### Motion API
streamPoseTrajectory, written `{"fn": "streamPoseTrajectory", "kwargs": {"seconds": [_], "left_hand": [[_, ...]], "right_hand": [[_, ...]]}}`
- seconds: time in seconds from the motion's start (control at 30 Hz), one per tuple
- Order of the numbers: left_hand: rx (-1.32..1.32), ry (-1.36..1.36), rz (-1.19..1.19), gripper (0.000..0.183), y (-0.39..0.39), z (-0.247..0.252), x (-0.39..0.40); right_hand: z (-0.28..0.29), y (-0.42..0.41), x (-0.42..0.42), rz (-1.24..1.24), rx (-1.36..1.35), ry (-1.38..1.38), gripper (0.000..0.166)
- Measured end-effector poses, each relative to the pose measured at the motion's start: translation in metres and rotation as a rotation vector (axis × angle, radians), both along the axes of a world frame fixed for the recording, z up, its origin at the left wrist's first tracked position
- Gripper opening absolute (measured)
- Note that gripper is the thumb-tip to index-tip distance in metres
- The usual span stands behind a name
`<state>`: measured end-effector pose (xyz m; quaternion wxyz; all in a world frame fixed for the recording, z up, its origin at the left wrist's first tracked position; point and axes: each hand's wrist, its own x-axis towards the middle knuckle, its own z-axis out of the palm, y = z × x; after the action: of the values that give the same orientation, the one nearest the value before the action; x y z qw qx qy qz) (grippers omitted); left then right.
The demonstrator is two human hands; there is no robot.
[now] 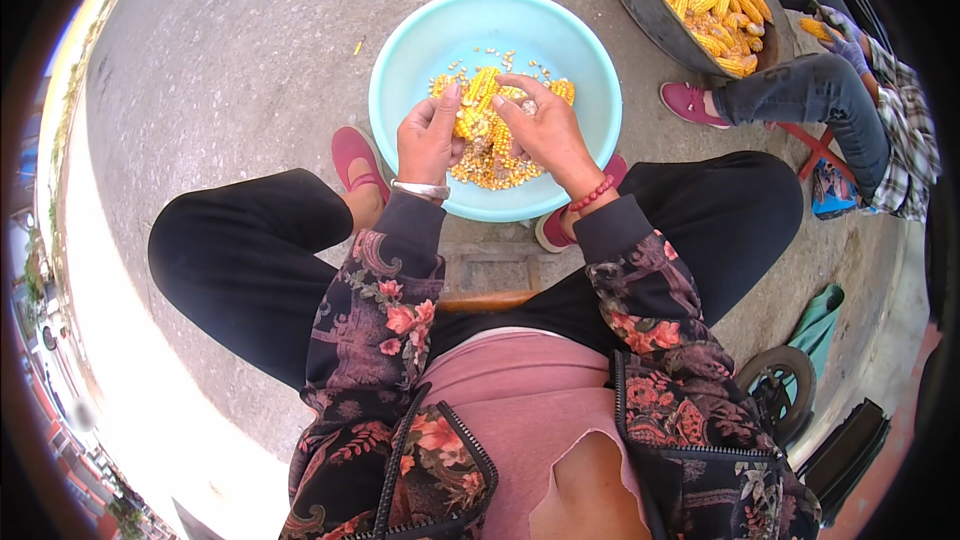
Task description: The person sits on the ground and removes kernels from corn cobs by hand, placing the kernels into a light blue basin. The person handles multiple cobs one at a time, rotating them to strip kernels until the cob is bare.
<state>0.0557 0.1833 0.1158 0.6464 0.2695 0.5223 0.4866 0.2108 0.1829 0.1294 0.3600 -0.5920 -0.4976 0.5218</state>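
A light blue plastic basin (pixel 491 7) stands on the ground between my feet, with loose corn kernels (pixel 495 174) and several ears of corn in it. Over its middle, my left hand (pixel 430 133) grips the lower end of a yellow ear of corn (pixel 476 101), thumb upright along its left side. My right hand (pixel 545 127) is just to the right, thumb and index finger spread beside the ear's upper part; its other fingers are curled, and whether they hold anything is hidden. More ears lie under and behind the hands.
At the upper right, a large metal tub (pixel 652 26) holds many ears of corn (pixel 705 0). Beside it sits a person in gloves (pixel 846 52), holding an ear. A wooden stool (pixel 487 301) is under me. A wheel (pixel 780 394) and green cloth (pixel 819 322) are at the lower right.
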Motion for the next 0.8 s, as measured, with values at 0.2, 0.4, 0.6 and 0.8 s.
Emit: {"fn": "streamPoseTrajectory", "kwargs": {"seconds": [0.2, 0.4, 0.6, 0.8], "left_hand": [[0.030, 0.270, -0.006, 0.040, 0.004, -0.002, 0.004], [0.092, 0.255, -0.023, 0.041, 0.005, -0.007, 0.000], [0.155, 0.078, 0.068, 0.038, 0.008, 0.008, 0.009], [0.131, 0.081, -0.009, 0.037, 0.005, 0.004, 0.014]], "right_hand": [[0.034, -0.004, 0.001, 0.246, -0.203, 0.170, 0.041], [0.023, -0.006, -0.001, 0.229, -0.265, 0.301, 0.052], [0.018, -0.002, 0.001, 0.125, -0.291, 0.600, 0.045], [0.005, -0.001, 0.003, 0.094, -0.241, 0.538, 0.058]]}}
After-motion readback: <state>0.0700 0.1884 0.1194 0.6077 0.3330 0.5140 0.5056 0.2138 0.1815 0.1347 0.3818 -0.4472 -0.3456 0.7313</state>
